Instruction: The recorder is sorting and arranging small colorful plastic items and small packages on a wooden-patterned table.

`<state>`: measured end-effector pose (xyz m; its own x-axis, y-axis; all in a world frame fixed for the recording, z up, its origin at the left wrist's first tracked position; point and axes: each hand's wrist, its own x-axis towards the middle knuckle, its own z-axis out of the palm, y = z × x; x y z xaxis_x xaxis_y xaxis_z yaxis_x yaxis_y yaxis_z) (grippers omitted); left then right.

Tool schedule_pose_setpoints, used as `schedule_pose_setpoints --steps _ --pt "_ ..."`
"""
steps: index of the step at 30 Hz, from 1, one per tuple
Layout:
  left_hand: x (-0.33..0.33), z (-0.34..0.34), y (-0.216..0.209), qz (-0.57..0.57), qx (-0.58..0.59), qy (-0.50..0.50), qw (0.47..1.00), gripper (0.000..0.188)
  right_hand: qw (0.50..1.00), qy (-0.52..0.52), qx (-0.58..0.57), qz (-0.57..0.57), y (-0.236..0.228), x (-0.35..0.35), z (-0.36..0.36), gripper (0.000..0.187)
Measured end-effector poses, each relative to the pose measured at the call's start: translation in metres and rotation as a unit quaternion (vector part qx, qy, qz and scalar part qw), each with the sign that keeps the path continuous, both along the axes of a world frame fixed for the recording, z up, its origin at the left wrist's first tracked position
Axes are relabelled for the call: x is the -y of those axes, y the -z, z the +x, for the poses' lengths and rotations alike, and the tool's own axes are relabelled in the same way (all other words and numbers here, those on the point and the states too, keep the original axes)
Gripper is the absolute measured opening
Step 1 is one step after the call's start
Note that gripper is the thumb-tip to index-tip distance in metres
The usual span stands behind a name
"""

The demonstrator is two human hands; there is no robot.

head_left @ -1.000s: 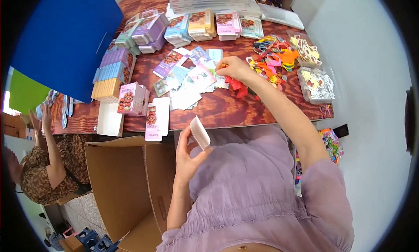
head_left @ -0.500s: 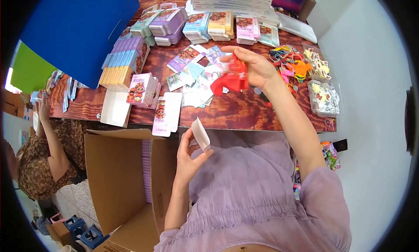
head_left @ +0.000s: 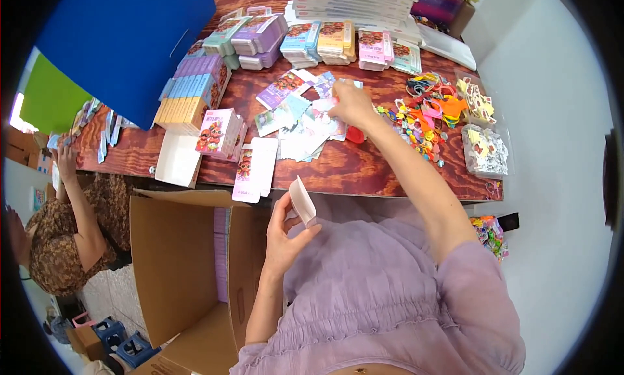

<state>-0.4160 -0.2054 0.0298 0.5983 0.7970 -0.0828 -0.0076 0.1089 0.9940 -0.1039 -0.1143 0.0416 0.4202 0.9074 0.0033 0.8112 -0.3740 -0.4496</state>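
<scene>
Upright in my left hand (head_left: 281, 235) is a small open carton (head_left: 303, 203), pale pink and white, gripped by its sides with the open end up. My right hand (head_left: 353, 107) reaches over a loose pile of printed cards (head_left: 302, 134), fingers bent down and closed at the pile's right side. What its fingertips hold, if anything, is hidden. Under that wrist, partly covered, a red object (head_left: 355, 135) lies on the table. To its right spreads a heap of small colourful trinkets (head_left: 422, 131), with coloured bands among them.
Flattened pink cartons (head_left: 255, 170), a stack of pink boxes (head_left: 218, 134) and a white tray (head_left: 175, 157) sit at the table's left front. Below gapes a large cardboard box (head_left: 179, 264). Clear containers (head_left: 484, 151) hold small pieces at right. Another person (head_left: 71, 238) works at far left.
My right hand has let go of the red object, now on the table, and moved to the cards. The colourful trinkets now show beside it. My left hand still holds the carton.
</scene>
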Motion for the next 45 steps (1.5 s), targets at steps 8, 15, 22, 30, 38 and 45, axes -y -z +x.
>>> schedule_pose_setpoints --steps 8,15,22,30,38,45 --pt "-0.012 0.013 -0.013 0.191 -0.135 -0.092 0.968 0.066 0.922 0.018 -0.367 0.123 -0.070 0.082 0.037 0.012" --pt "-0.004 0.040 -0.028 0.248 -0.190 -0.084 0.946 0.063 0.862 0.051 -0.432 0.260 -0.068 0.153 -0.091 0.014" --pt "0.008 0.048 -0.014 0.301 -0.174 -0.040 0.937 0.069 0.971 -0.061 -0.099 0.211 -0.040 0.164 -0.103 0.009" --pt "0.014 0.073 -0.032 0.360 -0.219 0.053 0.905 0.068 0.968 -0.056 -0.187 0.155 -0.036 0.192 -0.077 0.016" --pt "0.012 0.069 -0.025 0.415 -0.223 0.063 0.880 0.066 0.929 0.220 -0.274 0.114 -0.010 0.278 0.024 0.007" --pt "0.013 0.068 -0.019 0.146 -0.140 0.035 0.979 0.070 0.951 0.267 -0.097 0.124 -0.004 0.277 0.052 0.012"
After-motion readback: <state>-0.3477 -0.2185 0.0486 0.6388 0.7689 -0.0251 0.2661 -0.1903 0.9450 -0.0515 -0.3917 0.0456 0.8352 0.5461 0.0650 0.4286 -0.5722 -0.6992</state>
